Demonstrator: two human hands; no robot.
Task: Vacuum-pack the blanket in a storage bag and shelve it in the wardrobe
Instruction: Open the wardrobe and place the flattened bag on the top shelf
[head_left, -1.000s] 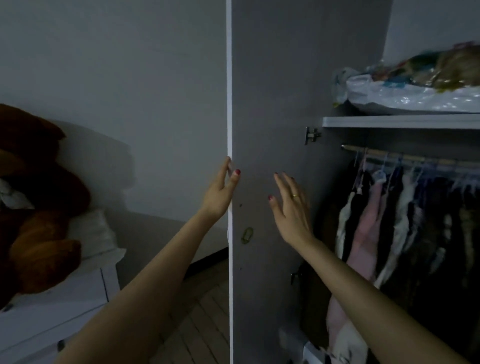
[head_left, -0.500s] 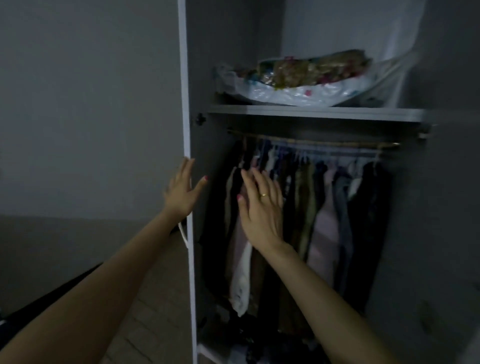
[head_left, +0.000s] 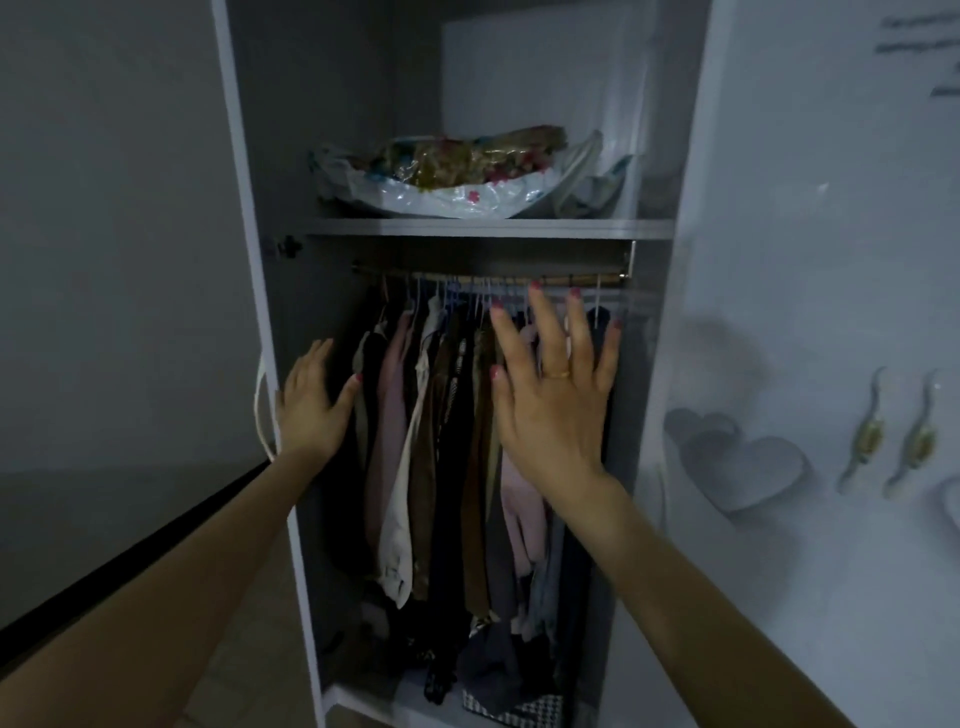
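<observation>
The wardrobe (head_left: 691, 156) stands open in a dim room. On its upper shelf (head_left: 488, 227) lies the storage bag (head_left: 457, 195), a clear crumpled plastic bag, and inside it I can see the blanket (head_left: 467, 161), pressed flat, with a brown and coloured pattern. The bag rests on the shelf board, more to the left side, and one loose corner of the plastic stands up at its right end.

Under the shelf there is a hanging rail (head_left: 493, 280) full of hangers, and many clothes (head_left: 441, 441) hang from it close together: pale pink, beige, brown and dark pieces. More dark clothing lies in a heap on the wardrobe floor.

The left hand (head_left: 311, 405) is flat, with fingers straight and a little apart, and it lies against the inner face of the open door (head_left: 249, 208) at the left. It holds nothing. The right hand (head_left: 556, 395) is raised in front of the hanging clothes, fingers straight and spread wide, palm away from me, with a ring on one finger. It also holds nothing; I cannot tell if it touches the clothes.

At the right, the closed door (head_left: 831, 260) is white, with heart shapes and two curved handles (head_left: 893, 436).
</observation>
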